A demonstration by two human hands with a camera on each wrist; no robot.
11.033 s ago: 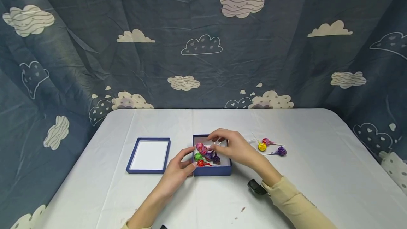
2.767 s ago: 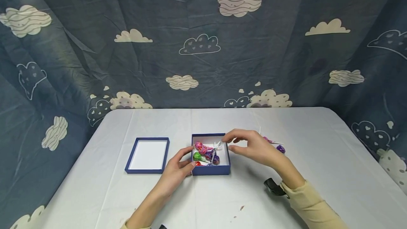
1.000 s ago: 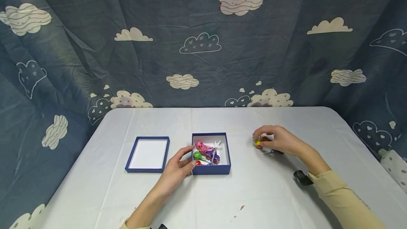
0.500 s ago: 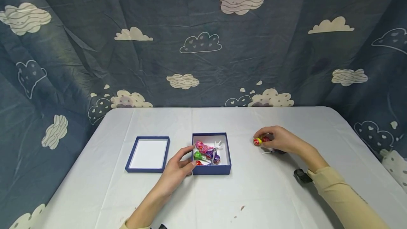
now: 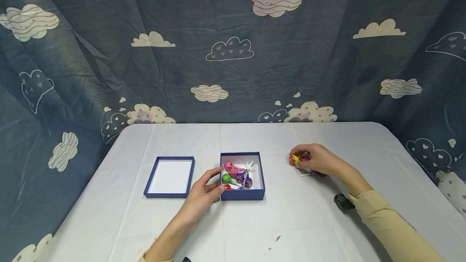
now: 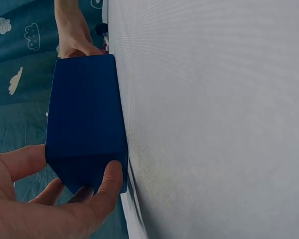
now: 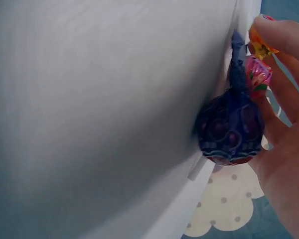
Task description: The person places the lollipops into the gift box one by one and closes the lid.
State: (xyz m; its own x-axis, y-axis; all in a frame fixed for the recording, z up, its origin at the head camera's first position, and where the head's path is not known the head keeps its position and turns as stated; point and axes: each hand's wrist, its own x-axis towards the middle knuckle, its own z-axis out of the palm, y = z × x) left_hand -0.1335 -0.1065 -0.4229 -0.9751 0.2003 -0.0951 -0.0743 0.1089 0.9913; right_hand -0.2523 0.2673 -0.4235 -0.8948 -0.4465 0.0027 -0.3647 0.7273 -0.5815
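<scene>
My left hand (image 5: pixel 200 197) holds the left side of a blue box (image 5: pixel 242 194), its thumb near the front left corner. In the left wrist view its fingers press the box's blue wall (image 6: pixel 84 109). Lollipops lie inside: a pink one (image 5: pixel 228 167), a green one (image 5: pixel 226 178), a red one (image 5: pixel 227 187) and purple ones (image 5: pixel 248 182). Right of the box, my right hand (image 5: pixel 322 160) pinches a yellow-and-red lollipop (image 5: pixel 293 159). Beside those fingers are a pink lollipop (image 7: pixel 259 74) and a purple lollipop (image 7: pixel 231 129), largest in the right wrist view.
The box's blue-edged lid (image 5: pixel 170 177) lies on the white tablecloth (image 5: pixel 284 213), white inside up, to the left of the box. A dark cloth backdrop (image 5: pixel 174 72) with printed clouds hangs behind the table and along both sides.
My right hand has gone from the box's right edge to the lollipops on the right. There the yellow-and-red lollipop has turned in its fingers. The left hand stays at the box.
</scene>
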